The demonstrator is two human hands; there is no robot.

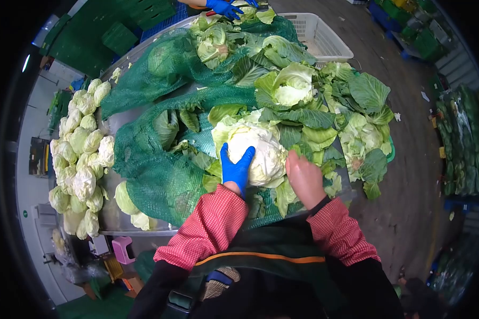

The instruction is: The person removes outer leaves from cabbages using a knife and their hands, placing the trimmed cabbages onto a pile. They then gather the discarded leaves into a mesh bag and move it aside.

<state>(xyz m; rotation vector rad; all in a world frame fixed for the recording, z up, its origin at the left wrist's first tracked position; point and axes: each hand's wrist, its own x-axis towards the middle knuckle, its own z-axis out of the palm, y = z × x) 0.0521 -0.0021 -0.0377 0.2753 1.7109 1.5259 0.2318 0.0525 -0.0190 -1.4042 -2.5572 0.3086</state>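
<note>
A pale, peeled cabbage [258, 151] lies at the middle of the metal table among loose green leaves. My left hand [236, 169], in a blue glove, rests on its near left side with thumb and fingers spread apart. Bare and curled closed, my right hand [305, 178] is at the cabbage's right edge; what its fingers hold, if anything, is hidden. Green mesh netting [154, 159] with cabbages inside spreads to the left. Behind the peeled cabbage sits an opened cabbage [292, 85] with its outer leaves folded out.
Trimmed cabbages [82, 154] are piled along the left table edge. At the far end, a co-worker's blue-gloved hands [224, 8] are at another cabbage. A white crate [324, 40] stands back right. Leaves [370, 93] overhang the right edge.
</note>
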